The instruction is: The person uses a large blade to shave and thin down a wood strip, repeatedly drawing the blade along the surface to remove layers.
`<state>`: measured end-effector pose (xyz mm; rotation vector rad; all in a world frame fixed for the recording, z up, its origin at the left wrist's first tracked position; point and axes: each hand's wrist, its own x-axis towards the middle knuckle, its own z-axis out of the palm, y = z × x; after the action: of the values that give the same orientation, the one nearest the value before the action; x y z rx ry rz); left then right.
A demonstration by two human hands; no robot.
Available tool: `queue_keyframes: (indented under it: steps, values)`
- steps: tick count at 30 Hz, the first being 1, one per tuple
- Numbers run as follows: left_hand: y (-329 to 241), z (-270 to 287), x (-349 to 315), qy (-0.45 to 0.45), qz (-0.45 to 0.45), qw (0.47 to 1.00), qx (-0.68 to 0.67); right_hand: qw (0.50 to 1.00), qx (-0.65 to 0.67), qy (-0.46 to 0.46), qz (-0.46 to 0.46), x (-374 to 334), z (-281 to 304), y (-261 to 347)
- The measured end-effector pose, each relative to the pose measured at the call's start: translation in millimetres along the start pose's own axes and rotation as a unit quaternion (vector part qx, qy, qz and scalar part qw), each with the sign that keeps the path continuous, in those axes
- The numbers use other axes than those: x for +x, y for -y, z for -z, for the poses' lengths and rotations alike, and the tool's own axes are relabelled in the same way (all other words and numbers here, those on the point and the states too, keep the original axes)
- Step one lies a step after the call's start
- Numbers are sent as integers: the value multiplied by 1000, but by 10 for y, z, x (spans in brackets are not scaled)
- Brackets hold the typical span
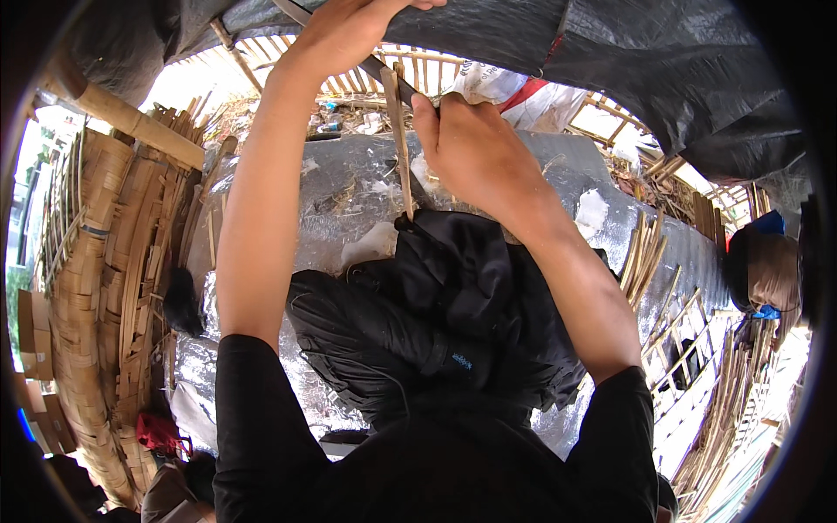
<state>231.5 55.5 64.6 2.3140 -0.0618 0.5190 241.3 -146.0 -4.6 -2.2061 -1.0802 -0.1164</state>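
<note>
A long dark-bladed knife slants across the top of the view, passing behind my left wrist. My right hand is closed round its lower right end, thumb laid along it. Against the blade, near its top, stands a narrow bamboo strip, its lower end at the black cloth over my lap. My left hand is raised at the upper edge, in front of the blade; most of its fingers are cut off by the frame, so its grip is hidden.
Silvery sheeting spreads beneath and around my legs. Woven bamboo stands at left, and split bamboo strips lie at right. Behind are a white sack and scattered scraps. Black plastic sheeting hangs overhead.
</note>
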Motion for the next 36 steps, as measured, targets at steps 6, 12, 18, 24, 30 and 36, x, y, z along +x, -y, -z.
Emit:
queue_keyframes:
  steps: [6, 12, 18, 24, 30, 36]
  values:
    - [-118, -428, -54, -124, -131, 981, 73, 993, -18, -53, 103, 133, -99, -359]
    - [86, -621, 13, -173, -164, 961, 141, 999, -22, 36, 23, 140, 97, -238]
    - [120, -740, 177, -168, -163, 948, 216, 994, -61, 67, -53, 181, 151, -310]
    - [281, -658, 98, -173, -170, 953, 180, 957, 124, 235, -119, 57, 130, -259]
    - [146, -757, 133, -179, -73, 978, 73, 999, 40, 18, -15, -111, -314, -542]
    - [196, -708, 177, -214, -87, 969, 84, 996, -47, 72, -14, -393, -496, -741]
